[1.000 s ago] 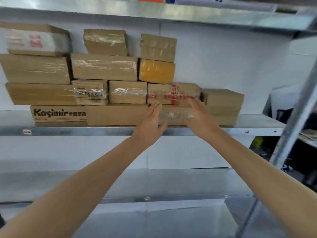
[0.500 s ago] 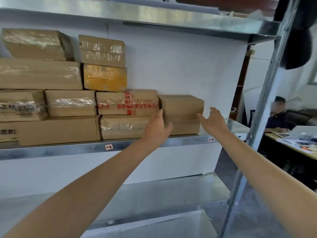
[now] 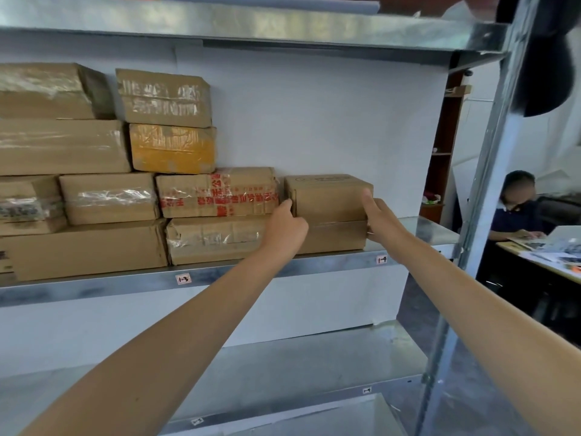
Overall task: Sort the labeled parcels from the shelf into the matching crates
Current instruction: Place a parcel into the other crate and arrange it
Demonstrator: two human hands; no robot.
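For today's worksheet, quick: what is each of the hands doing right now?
Left hand: fingers curled round the left edge of the top plain cardboard box.
Right hand: open, straight fingers pressing that box's right side.

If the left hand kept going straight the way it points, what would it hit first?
Likely the left edge of the plain top box, where it abuts the red-printed parcel; fingertips of the left hand look to be at that corner, though depth is unclear.
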